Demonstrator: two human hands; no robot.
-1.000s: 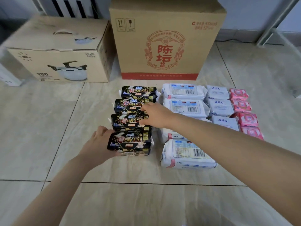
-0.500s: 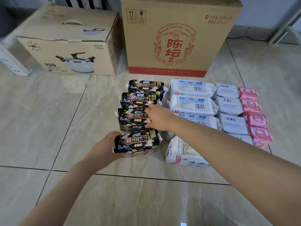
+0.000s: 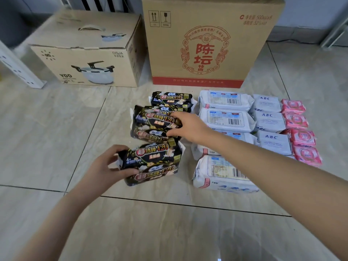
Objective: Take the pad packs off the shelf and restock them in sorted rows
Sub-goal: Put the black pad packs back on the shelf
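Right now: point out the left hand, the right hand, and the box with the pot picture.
left hand (image 3: 105,169), head view, back of hand.
right hand (image 3: 190,127), head view, knuckles.
pot box (image 3: 90,68), head view, printed front face.

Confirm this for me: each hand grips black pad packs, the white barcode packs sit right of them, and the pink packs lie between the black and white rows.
Not quite. The head view shows the small pink packs at the far right, beyond the pale ABC packs. The rest holds: the left hand and right hand each grip black glossy pad packs, with white barcode packs right of them.
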